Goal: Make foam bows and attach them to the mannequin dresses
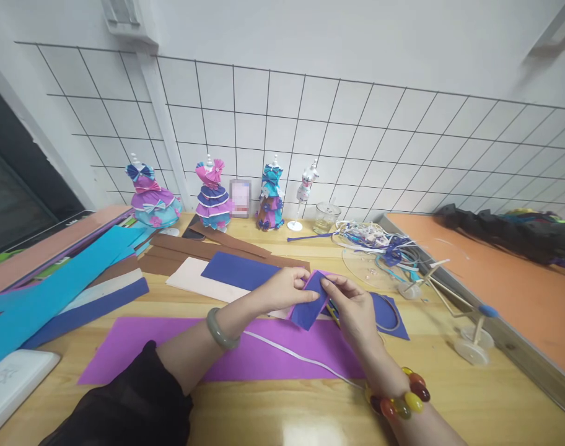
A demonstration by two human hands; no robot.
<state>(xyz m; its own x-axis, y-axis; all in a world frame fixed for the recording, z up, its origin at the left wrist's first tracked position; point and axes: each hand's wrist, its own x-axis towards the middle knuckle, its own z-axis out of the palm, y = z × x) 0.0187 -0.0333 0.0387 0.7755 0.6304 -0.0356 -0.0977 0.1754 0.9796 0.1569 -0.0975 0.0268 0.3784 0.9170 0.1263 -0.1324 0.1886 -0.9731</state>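
Note:
Both hands meet over the middle of the table, holding a small folded piece of dark blue and purple paper (310, 303). My left hand (285, 290) pinches its left edge, thumb on top. My right hand (357, 306) grips its upper right corner between thumb and fingers. Below lies a wide purple sheet (162, 353), crossed by a thin white cord (296, 354). A yellow-handled tool (332, 313) shows partly behind my right hand. A dark blue strip (238, 270) lies over a pale strip (189, 277) just behind my left hand.
Blue strips (73, 279) fan out at the left beside a white box (17, 384). Dressed mini mannequins (155, 201) and a bare one (305, 186) stand at the back, near a glass cup (328, 218). Tangled ribbons (375, 238) and a clear-based stand (471, 350) sit at the right.

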